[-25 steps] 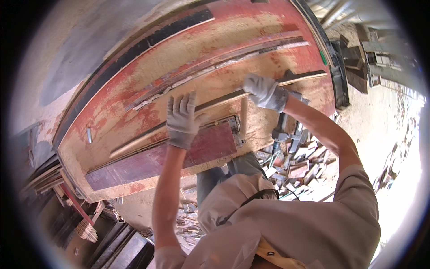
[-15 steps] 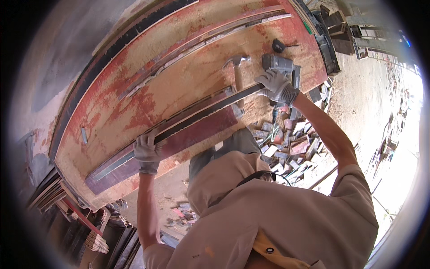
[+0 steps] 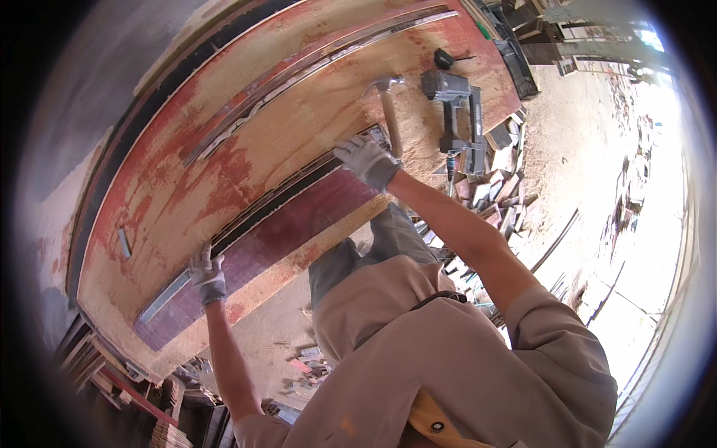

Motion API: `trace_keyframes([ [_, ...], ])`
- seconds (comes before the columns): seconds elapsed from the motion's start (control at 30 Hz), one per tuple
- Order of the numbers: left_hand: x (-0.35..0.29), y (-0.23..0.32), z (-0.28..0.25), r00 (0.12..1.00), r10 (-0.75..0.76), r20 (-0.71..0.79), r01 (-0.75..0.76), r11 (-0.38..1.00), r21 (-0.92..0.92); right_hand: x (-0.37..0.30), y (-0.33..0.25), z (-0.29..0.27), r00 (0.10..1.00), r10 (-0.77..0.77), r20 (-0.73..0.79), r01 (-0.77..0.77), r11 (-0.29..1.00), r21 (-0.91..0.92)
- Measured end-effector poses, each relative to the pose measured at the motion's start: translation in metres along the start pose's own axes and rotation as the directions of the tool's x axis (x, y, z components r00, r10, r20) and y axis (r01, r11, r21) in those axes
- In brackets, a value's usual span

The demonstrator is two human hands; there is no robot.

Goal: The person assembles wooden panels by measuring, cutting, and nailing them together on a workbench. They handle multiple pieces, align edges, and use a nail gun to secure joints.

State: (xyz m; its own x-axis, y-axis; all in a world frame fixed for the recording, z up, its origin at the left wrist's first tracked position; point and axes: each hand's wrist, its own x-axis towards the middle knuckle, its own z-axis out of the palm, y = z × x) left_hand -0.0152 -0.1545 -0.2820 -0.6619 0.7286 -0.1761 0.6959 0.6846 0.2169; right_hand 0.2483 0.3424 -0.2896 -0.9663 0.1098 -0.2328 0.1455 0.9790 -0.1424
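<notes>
A long, narrow black strip [image 3: 278,207] lies along the far edge of a maroon board [image 3: 295,218] on the workbench. My left hand [image 3: 207,278], in a pale knit glove, grips the strip toward its left part, thumb on the near side. Near the board's right end my right hand [image 3: 367,162], gloved alike, has its fingers closed over the strip. Part of the strip is hidden under both gloves. Just beyond the right hand lies a claw hammer [image 3: 391,123] with a wooden handle. A dark nail gun [image 3: 449,89] rests farther right.
The large workbench [image 3: 179,194] is dusted with sawdust. Long thin strips [image 3: 314,69] lie toward its far side, and a small grey piece [image 3: 124,243] at left. A small black tool [image 3: 444,58] sits beyond the nail gun. Wood offcuts [image 3: 502,190] are heaped on the floor at right.
Both hands have moved left. The right hand has left the nail gun's side and come to the board's right end. The black strip, raised before, now lies along the board's far edge.
</notes>
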Motion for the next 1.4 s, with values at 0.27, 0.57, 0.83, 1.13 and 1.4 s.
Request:
trace_keyframes([
  [0.27, -0.005, -0.031, 0.018, 0.992, -0.121, -0.031, 0.123, 0.987, 0.102, 0.005, 0.019, -0.027, 0.996, 0.045, -0.079, -0.037, 0.995, 0.097],
  [0.57, 0.038, 0.103, -0.017, 0.942, -0.335, 0.033, 0.328, 0.935, 0.134, 0.014, 0.375, -0.027, 0.607, 0.786, -0.112, -0.772, 0.618, 0.151],
  [0.83, 0.141, 0.396, 0.012, 0.891, -0.432, 0.139, 0.305, 0.345, -0.888, -0.001, 0.332, -0.075, 0.837, 0.546, 0.009, -0.533, 0.812, 0.238],
  [1.13, 0.149, 0.503, -0.016, 0.915, 0.173, 0.365, 0.276, 0.395, -0.877, -0.090, 0.119, -0.098, 0.985, -0.172, 0.029, 0.102, 0.706, 0.701],
  [1.4, 0.129, 0.411, -0.021, 0.927, -0.003, 0.375, 0.230, 0.795, -0.561, -0.119, 0.196, -0.073, 0.898, -0.161, 0.409, -0.168, 0.733, 0.659],
])
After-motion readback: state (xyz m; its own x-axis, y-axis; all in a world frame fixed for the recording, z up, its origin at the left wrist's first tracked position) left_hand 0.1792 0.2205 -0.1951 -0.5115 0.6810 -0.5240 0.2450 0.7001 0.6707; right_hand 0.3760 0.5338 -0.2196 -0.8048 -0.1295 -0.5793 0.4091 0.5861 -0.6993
